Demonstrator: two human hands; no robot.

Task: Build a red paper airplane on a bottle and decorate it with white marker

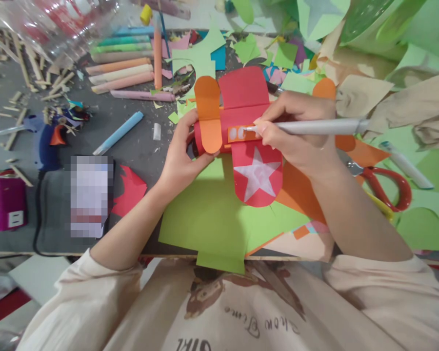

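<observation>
A red paper airplane model (pixel 244 117) with orange parts lies over green paper. Its near wing carries a white star (pixel 257 174); an orange strip (pixel 237 133) along its body bears white rounded marks. My left hand (pixel 185 153) is closed around the left end of the model, beside an upright orange rounded piece (pixel 209 112). In my right hand (pixel 296 126) is a white marker pen (pixel 318 127), pinched between thumb and fingers. The pen's tip touches the orange strip. Part of the model's right side is hidden behind my right hand.
Green paper (pixel 205 214) covers the near table edge. Red-handled scissors (pixel 384 183) lie at right, among paper scraps. To the left are a phone (pixel 89 195), a blue glue gun (pixel 47 141), a blue marker (pixel 120 131) and a purple box (pixel 3 204). Several markers (pixel 122 68) lie farther back.
</observation>
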